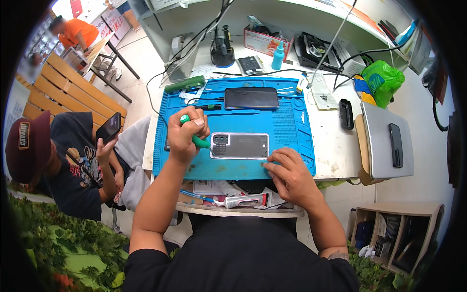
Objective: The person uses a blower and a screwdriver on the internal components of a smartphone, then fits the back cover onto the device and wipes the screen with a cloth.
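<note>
Left hand [187,136] grips a rounded green tool [200,142]; the empty right hand [291,174] should steady the dark, clear-edged rectangular phone [245,146] from the right.

The left hand [186,141] conceals the mid-handle of the green tool [200,142], whose tip, at the phone [245,146], is too small to resolve. The bench edge hides the rear of the drawer [233,210]; the lower frame truncates the black shirt [238,258]; the background figure in orange [80,33] is blurred.
</note>
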`<action>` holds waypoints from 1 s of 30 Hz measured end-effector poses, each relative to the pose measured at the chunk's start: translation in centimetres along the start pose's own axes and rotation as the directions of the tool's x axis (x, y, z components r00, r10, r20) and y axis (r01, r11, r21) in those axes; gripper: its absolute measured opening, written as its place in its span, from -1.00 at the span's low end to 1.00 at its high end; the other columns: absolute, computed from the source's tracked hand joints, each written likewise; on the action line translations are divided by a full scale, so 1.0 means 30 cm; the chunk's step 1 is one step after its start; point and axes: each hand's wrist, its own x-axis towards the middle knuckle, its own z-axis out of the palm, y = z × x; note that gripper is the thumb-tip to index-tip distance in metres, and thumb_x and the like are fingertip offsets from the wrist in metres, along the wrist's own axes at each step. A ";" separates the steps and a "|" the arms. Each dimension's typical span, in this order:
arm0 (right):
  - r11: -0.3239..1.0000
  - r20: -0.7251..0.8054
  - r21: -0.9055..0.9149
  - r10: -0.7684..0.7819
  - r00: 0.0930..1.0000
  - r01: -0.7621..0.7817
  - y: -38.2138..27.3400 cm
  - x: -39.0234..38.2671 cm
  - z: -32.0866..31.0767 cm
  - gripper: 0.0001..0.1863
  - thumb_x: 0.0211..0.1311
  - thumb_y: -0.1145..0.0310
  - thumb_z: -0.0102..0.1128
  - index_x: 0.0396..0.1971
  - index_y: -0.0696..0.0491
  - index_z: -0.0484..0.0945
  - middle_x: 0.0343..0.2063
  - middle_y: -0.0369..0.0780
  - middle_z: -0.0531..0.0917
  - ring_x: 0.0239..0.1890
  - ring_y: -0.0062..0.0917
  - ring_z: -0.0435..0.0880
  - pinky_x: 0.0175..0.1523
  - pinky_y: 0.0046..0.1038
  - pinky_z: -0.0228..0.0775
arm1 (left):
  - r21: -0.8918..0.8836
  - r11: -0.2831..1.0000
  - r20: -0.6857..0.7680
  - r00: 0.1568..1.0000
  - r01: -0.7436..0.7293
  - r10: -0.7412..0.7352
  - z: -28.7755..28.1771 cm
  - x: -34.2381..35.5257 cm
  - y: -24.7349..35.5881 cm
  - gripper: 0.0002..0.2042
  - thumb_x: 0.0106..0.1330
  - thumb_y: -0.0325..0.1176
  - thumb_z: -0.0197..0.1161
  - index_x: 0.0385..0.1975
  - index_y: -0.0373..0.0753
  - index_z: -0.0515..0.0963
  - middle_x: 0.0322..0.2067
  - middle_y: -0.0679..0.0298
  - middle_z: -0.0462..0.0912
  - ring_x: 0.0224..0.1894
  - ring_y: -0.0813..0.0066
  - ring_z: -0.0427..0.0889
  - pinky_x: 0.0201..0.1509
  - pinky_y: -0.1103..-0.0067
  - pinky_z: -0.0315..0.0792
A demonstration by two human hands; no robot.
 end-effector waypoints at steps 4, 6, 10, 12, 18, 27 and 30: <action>1.000 -0.059 -0.025 -0.005 0.998 0.004 0.017 0.007 -0.002 -0.66 0.11 0.63 0.42 -0.07 0.13 0.73 -0.04 -0.12 0.71 0.16 -0.14 0.65 0.33 -0.07 0.46 | -0.034 0.998 0.087 0.995 -0.052 0.054 0.112 0.020 -0.053 -0.76 0.32 -0.41 0.20 -0.53 -0.18 0.27 -0.59 0.33 0.27 -0.57 0.57 0.20 -0.51 0.53 0.22; 0.999 -0.074 -0.047 0.019 0.997 -0.022 0.026 0.005 0.008 -0.69 0.13 0.60 0.44 -0.09 0.11 0.74 -0.07 -0.16 0.71 0.13 -0.19 0.67 0.37 -0.01 0.43 | -0.060 0.998 0.192 0.981 -0.019 0.030 0.155 0.040 -0.091 -0.76 0.31 -0.41 0.22 -0.54 -0.20 0.29 -0.57 0.32 0.29 -0.56 0.57 0.21 -0.51 0.53 0.23; 0.990 -0.122 -0.126 0.039 0.992 -0.054 0.019 -0.008 0.011 -0.78 0.19 0.53 0.45 -0.14 0.11 0.74 -0.12 -0.19 0.70 0.07 -0.25 0.68 0.40 0.05 0.38 | -0.119 0.993 0.235 0.972 0.008 0.020 0.315 0.112 -0.169 -0.77 0.30 -0.43 0.22 -0.54 -0.23 0.32 -0.57 0.32 0.30 -0.57 0.56 0.21 -0.50 0.54 0.22; 0.992 -0.125 -0.116 0.041 0.991 -0.055 0.018 -0.020 0.002 -0.78 0.19 0.54 0.45 -0.15 0.11 0.74 -0.12 -0.19 0.71 0.08 -0.25 0.68 0.42 0.05 0.38 | -0.052 0.998 0.238 0.970 -0.034 0.045 0.365 0.163 -0.209 -0.78 0.30 -0.44 0.22 -0.53 -0.23 0.32 -0.57 0.32 0.31 -0.57 0.57 0.22 -0.50 0.54 0.22; 0.993 -0.145 -0.094 0.055 0.988 -0.070 0.021 -0.054 -0.004 -0.79 0.18 0.55 0.44 -0.16 0.11 0.75 -0.13 -0.18 0.73 0.08 -0.25 0.69 0.44 0.04 0.38 | 0.068 0.998 0.275 0.961 0.007 -0.025 0.342 0.264 -0.228 -0.82 0.28 -0.47 0.22 -0.52 -0.25 0.36 -0.58 0.32 0.34 -0.56 0.56 0.27 -0.49 0.55 0.27; 0.995 -0.197 -0.090 0.026 0.980 -0.044 0.046 -0.025 0.043 -0.75 0.13 0.57 0.48 -0.16 0.09 0.74 -0.15 -0.21 0.73 0.03 -0.25 0.69 0.33 -0.04 0.44 | 0.376 0.924 0.164 0.987 -0.063 0.001 0.118 0.266 -0.069 -0.79 0.27 -0.43 0.28 -0.54 -0.24 0.38 -0.55 0.35 0.38 -0.55 0.62 0.32 -0.45 0.58 0.33; 0.995 -0.214 -0.091 0.011 0.977 -0.031 0.060 -0.016 0.060 -0.75 0.11 0.58 0.48 -0.17 0.09 0.74 -0.16 -0.22 0.73 0.01 -0.26 0.69 0.27 -0.08 0.46 | 0.281 0.954 0.114 0.991 -0.101 0.072 0.056 0.224 -0.011 -0.78 0.28 -0.42 0.29 -0.56 -0.23 0.41 -0.61 0.40 0.42 -0.52 0.65 0.38 -0.43 0.59 0.30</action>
